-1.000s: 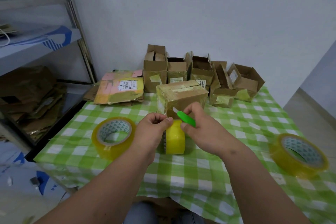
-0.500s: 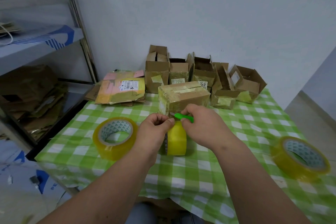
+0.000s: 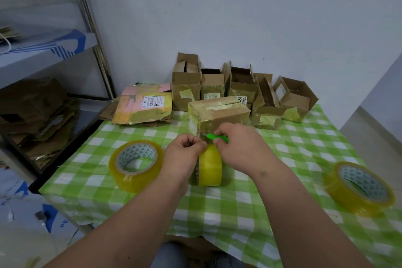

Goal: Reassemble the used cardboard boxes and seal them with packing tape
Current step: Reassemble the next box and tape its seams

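Note:
A closed, taped cardboard box (image 3: 218,113) stands on the green checked tablecloth (image 3: 239,202) just beyond my hands. An upright yellow tape roll (image 3: 210,168) stands on its edge in front of it. My left hand (image 3: 185,154) pinches the stretched strip of tape above that roll. My right hand (image 3: 237,148) grips a green cutter (image 3: 214,137), its blade end pointing left at the strip between roll and box.
Two more tape rolls lie flat, one at the left (image 3: 136,164) and one at the right (image 3: 359,188). Several open boxes (image 3: 241,87) line the wall. A stack of flattened boxes (image 3: 143,106) lies back left. A metal shelf (image 3: 43,61) stands at the left.
My right hand has swung the green cutter from pointing up-left to lying level, blade at the tape strip. Both hands edged slightly toward the box.

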`<state>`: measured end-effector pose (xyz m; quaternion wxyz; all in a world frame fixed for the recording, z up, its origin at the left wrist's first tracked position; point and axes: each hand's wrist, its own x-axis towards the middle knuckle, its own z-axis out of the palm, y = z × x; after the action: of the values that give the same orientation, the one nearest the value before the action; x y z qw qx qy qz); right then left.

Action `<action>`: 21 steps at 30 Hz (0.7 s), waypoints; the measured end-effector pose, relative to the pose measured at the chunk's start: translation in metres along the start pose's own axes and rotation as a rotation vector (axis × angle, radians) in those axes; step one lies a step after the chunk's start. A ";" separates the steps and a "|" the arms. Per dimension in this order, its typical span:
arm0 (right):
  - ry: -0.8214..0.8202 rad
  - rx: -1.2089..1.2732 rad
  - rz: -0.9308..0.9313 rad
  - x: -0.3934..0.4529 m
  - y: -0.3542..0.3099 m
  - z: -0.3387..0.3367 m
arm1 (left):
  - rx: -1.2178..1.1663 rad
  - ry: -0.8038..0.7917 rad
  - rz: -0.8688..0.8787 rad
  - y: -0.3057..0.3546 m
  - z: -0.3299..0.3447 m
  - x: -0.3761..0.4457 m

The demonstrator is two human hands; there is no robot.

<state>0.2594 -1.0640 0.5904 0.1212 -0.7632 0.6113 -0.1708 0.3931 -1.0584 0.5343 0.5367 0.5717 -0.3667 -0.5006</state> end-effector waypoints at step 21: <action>-0.200 -0.091 0.356 -0.015 0.061 0.025 | 0.098 0.032 -0.054 0.008 0.005 0.001</action>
<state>0.2121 -1.0638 0.5419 0.1748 -0.6610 0.7285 -0.0422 0.3893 -1.0618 0.5425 0.5003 0.6149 -0.3666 -0.4871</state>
